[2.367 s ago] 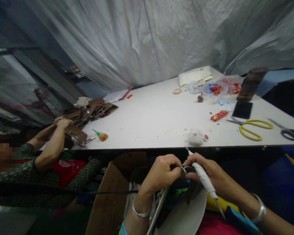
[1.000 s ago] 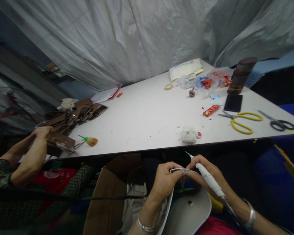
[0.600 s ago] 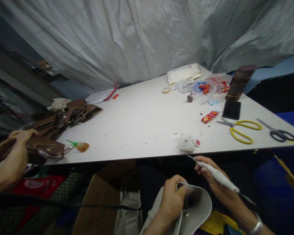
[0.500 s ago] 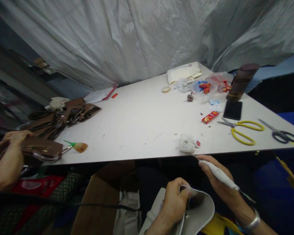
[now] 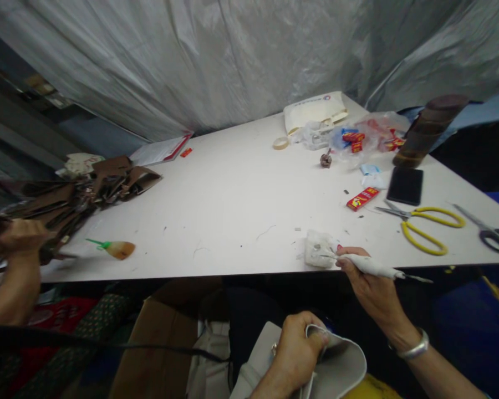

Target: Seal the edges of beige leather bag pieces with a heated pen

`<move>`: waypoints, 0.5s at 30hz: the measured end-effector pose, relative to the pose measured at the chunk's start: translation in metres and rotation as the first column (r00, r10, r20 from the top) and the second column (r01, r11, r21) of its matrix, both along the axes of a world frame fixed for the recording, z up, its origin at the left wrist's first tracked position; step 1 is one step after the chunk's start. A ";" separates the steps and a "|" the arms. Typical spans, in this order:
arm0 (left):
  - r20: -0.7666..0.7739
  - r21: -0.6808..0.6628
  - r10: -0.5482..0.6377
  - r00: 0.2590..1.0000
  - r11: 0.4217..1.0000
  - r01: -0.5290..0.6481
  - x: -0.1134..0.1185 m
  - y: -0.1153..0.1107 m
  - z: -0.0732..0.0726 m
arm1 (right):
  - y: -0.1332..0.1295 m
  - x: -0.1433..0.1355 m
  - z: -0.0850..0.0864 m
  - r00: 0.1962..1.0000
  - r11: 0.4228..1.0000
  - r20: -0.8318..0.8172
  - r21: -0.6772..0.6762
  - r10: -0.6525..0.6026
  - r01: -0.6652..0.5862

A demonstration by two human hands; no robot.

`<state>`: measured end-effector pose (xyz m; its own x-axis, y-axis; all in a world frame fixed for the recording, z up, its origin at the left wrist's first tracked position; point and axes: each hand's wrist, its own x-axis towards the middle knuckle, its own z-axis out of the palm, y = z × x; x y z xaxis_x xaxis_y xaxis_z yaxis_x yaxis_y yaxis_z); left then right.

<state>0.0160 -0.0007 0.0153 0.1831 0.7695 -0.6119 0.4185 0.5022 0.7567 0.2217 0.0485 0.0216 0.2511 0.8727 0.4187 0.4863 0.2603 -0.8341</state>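
Note:
In my left hand [image 5: 297, 352] I grip the edge of a light grey bag [image 5: 341, 360], low in front of me; its curved flap stands open, and a metal fitting shows beside my knuckles. A pen-like tool [image 5: 372, 267] with a thick white handle is held in my right hand [image 5: 372, 291]. The thin tip of that tool reaches over a whitish crumpled pad [image 5: 316, 247] at the table's front edge; whether it touches the pad I cannot tell. A thin cord or rod sticks out of the tool's rear end.
On the white table [image 5: 224, 199] lie yellow-handled scissors [image 5: 426, 221], black-handled scissors [image 5: 494, 235], a phone [image 5: 405, 185], a red box [image 5: 362, 198] and a glue bottle [image 5: 118, 249]. Brown leather pieces [image 5: 66, 194] are heaped at left, where a co-worker's hand [image 5: 25, 238] works. A cardboard box [image 5: 149, 343] stands below.
My right hand has raised the tool from below the table edge to the pad. My left hand stays on the bag. The co-worker's hands and brown piece shifted left, away from the glue bottle.

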 end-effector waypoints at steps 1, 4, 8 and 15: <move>0.008 -0.008 -0.002 1.000 1.000 0.002 0.000 0.001 0.000 | 0.002 0.000 0.000 1.000 1.000 0.004 -0.004 0.011 -0.011; 0.029 -0.026 -0.004 1.000 1.000 0.005 -0.001 0.005 0.000 | 0.007 0.000 0.001 0.999 0.999 0.007 -0.017 0.032 -0.032; 0.042 -0.049 -0.006 0.999 0.999 0.008 -0.003 0.008 -0.001 | 0.011 0.001 0.001 0.998 1.000 0.064 -0.019 0.024 -0.023; 0.052 -0.084 0.003 0.999 0.996 0.001 -0.006 0.009 0.004 | 0.011 0.001 0.005 0.980 0.998 0.192 -0.027 0.060 -0.056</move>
<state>0.0099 0.0085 0.0190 0.2156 0.7160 -0.6639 0.3790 0.5653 0.7327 0.2228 0.0597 0.0269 0.1161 0.8926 0.4357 0.6227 0.2764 -0.7320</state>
